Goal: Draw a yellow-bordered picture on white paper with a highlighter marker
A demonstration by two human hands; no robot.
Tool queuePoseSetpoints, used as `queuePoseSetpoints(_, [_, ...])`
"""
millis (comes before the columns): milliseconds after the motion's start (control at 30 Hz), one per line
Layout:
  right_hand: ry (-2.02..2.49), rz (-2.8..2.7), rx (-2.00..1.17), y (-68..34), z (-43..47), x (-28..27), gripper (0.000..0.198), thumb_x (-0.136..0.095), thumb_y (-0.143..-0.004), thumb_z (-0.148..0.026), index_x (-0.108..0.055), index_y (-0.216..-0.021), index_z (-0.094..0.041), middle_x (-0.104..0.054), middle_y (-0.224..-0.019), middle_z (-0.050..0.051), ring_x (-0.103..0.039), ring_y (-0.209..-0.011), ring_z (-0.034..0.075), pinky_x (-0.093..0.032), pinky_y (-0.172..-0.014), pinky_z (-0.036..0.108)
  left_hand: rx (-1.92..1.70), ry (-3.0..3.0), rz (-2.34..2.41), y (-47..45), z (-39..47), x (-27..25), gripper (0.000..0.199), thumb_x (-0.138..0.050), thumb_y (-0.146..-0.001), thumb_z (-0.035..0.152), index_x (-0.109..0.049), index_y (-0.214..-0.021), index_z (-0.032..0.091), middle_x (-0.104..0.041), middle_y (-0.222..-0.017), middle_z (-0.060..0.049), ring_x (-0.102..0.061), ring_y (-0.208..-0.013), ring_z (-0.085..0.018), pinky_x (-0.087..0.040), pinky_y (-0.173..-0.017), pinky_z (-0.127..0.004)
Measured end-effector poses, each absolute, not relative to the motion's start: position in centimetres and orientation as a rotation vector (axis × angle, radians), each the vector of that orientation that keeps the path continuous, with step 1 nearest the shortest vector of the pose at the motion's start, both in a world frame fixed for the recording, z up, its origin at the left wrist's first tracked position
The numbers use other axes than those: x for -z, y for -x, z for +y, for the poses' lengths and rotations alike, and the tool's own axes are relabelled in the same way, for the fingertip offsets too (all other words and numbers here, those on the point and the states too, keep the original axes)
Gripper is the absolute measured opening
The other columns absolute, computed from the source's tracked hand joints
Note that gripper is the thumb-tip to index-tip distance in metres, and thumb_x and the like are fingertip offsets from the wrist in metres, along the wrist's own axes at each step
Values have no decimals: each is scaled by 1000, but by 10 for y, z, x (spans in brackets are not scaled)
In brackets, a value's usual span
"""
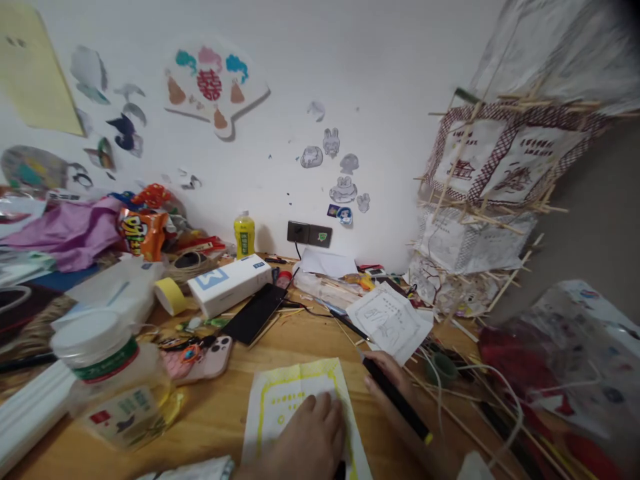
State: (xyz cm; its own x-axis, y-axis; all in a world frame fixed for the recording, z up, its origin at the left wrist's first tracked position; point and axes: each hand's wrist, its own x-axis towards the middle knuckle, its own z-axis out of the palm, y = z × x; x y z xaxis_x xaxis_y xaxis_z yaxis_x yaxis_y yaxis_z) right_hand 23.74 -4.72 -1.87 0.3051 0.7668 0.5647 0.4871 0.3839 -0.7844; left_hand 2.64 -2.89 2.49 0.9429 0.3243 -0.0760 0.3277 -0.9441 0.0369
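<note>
A sheet of white paper with a yellow border and yellow marks lies on the desk in front of me. My left hand rests on the sheet with its fingers curled in. The end of a small black object shows beside that hand, and the rest of it is hidden. Right of the sheet, my right hand is closed around a black marker with a yellow end. The marker slants, its pale tip up and to the left, apart from the yellow-marked sheet.
A jar of yellowish liquid stands at left, near a pink phone. Behind are a white box, yellow tape, a dark phone and a drawn sheet. A stick-and-paper lantern rises at right above loose sticks and cords.
</note>
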Motion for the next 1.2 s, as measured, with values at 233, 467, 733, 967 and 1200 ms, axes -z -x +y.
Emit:
queuePoseSetpoints(233, [1427,-1426,-483,-233,-50,4,10,-65,-77,-22,-73,-81,-25,-72,-73,1,-66,-66,20,-54,-61,30,17,-3156,341,-34,-23,1,39,-45,-98,33,-62,-122,7,-59,-126,-22,-53,-116,-34,-43,-93,-44])
queuePoseSetpoints(467, [1402,-1446,-501,-219,-22,-26,18,-60,-79,-20,-68,-94,-26,-69,-88,0,-65,-82,20,-52,-78,33,-239,-2965,305,-24,-18,2,35,-55,-90,27,-63,-119,8,-50,-138,-21,-41,-129,-35,-34,-105,-49])
queuePoseSetpoints(733, [1437,-1475,-588,-226,-22,-20,12,-60,-84,-29,-70,-82,-23,-71,-79,2,-65,-76,19,-52,-74,33,-177,-2926,178,-24,-10,-24,52,-66,-79,47,-63,-113,8,-57,-128,-24,-48,-122,-39,-36,-102,-51])
queuePoseSetpoints(967, [1522,-1472,-623,-227,-29,-9,20,-58,-84,-32,-66,-68,-22,-64,-64,0,-59,-61,16,-48,-59,27,-334,-2861,239,-24,-14,-9,43,-60,-82,32,-61,-119,10,-55,-132,-21,-43,-128,-38,-31,-105,-50])
queuePoseSetpoints(1200, [1520,-1588,-621,-225,-31,-14,19,-57,-83,-28,-66,-67,-22,-65,-62,-1,-57,-57,15,-46,-54,25,-319,-2790,274,-24,-12,-12,38,-57,-85,29,-62,-119,12,-57,-131,-19,-44,-127,-36,-30,-106,-49])
